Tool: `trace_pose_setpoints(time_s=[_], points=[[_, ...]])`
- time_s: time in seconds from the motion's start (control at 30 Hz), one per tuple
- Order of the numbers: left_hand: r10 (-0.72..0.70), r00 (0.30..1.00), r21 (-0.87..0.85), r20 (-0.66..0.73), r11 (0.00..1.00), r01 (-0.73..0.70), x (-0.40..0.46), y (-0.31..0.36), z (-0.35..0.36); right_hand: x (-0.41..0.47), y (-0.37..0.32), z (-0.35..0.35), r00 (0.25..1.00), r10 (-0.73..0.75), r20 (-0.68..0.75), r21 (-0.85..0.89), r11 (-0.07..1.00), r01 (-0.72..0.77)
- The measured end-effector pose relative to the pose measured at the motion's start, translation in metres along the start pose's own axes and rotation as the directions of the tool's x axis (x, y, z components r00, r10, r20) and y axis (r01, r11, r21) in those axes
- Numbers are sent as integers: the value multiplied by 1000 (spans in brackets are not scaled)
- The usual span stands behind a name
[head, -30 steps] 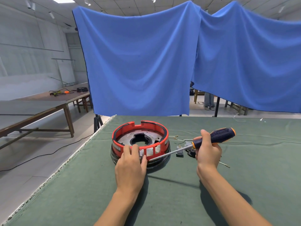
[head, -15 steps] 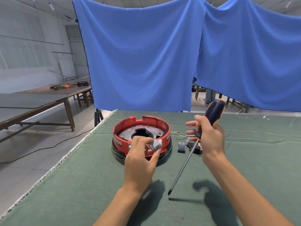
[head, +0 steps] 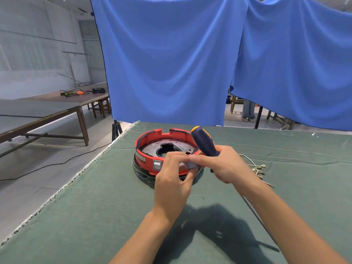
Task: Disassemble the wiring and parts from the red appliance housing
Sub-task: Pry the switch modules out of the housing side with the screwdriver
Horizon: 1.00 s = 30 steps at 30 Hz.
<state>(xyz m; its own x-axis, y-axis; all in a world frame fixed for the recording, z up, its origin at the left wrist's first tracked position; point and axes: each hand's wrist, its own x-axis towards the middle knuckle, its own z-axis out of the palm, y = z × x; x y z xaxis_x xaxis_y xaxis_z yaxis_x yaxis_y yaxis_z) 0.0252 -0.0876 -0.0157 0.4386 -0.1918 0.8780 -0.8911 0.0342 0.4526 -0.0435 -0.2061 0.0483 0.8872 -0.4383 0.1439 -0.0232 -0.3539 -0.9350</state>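
Small grey part (head: 191, 165) mostly covered by both hands' fingertips; type undeterminable. Screwdriver (head: 205, 143) shaft largely hidden behind right forearm. Red housing (head: 146, 155) near rim blocked by left hand (head: 171, 180). Wire terminals (head: 258, 169) too small to resolve.

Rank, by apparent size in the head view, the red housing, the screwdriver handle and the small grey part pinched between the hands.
1. Red housing, clearly the largest.
2. Screwdriver handle, partly covered by the right hand.
3. Small grey part, mostly hidden by fingers of both hands, the left hand included, so its full size is uncertain.
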Motion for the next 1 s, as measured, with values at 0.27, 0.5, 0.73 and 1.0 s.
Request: trace_pose_setpoints(time_s=[0.27,0.5,0.73,1.0], points=[[-131,983,210,132,972,101,-1,-5,-4,14,20,-13,992,10,-122,-261,965,-42],[-390,915,569,101,777,268,6,-34,-24,23,58,-47,926,204,-317,-445,831,-335],[-446,882,644,154,722,253,5,-43,-26,34,75,-52,902,211,-377,-488,782,-387],[-303,936,646,180,754,119,-2,-26,-10,51,84,-41,907,148,-394,-569,736,-368]])
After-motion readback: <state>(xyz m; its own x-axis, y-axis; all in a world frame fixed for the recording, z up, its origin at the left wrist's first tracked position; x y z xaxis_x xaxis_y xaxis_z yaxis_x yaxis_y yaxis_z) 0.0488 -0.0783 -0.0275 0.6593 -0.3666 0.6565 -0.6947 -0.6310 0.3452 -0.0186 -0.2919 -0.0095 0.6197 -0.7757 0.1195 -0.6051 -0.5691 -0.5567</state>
